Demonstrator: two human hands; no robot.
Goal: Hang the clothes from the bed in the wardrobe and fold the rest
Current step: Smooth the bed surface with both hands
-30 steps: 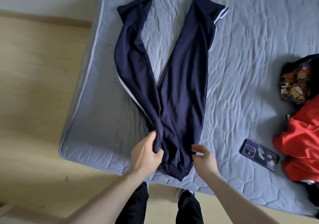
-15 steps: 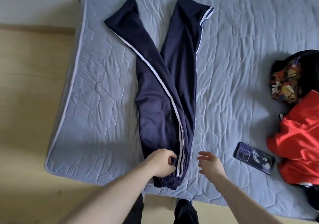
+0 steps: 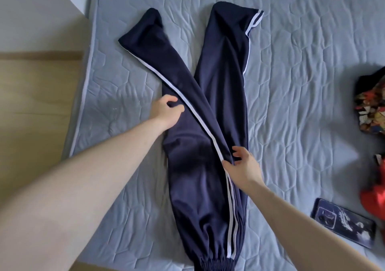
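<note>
Navy track trousers (image 3: pixel 200 177) with white side stripes lie lengthwise on the grey quilted mattress (image 3: pixel 302 108), waistband at the near edge, legs spread in a V at the far end. The left leg is folded partly over the right. My left hand (image 3: pixel 166 112) pinches the left edge of the upper leg about halfway up. My right hand (image 3: pixel 242 166) pinches the fabric by the white stripe where the two legs overlap.
A dark phone (image 3: pixel 343 221) lies on the mattress at the near right. A red garment (image 3: pixel 375 199) and a dark patterned garment (image 3: pixel 370 106) sit at the right edge. Wooden floor (image 3: pixel 31 103) lies left of the bed.
Both hands moved up from the waistband toward the middle of the trousers. The view has come closer to the bed. The left leg stays folded toward the right one.
</note>
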